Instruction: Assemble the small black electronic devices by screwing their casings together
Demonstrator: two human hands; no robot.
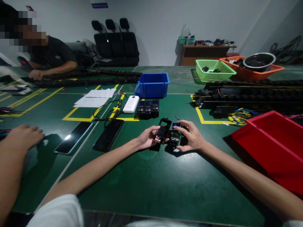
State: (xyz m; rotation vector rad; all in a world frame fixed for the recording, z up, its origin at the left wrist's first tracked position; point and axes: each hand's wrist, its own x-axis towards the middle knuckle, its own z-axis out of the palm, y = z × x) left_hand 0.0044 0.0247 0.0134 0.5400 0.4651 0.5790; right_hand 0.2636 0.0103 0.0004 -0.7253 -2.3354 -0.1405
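- Head view: nearer than the blue bin [153,85], the left hand [148,138] grips a black casing [163,133]; the right hand [192,136] grips a circuit board [175,136] beside it.
- Just before the bin: black modules [147,109].
- Right of it: green basket [214,75] with dark parts, orange basket [257,75] bearing a metal bowl [259,61]; nearer, red bin [272,142].
- Well nearer than it: the near edge of the counter [151,189].

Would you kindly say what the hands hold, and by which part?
Left hand: black casing, by its left side. Right hand: circuit board, by its right side.
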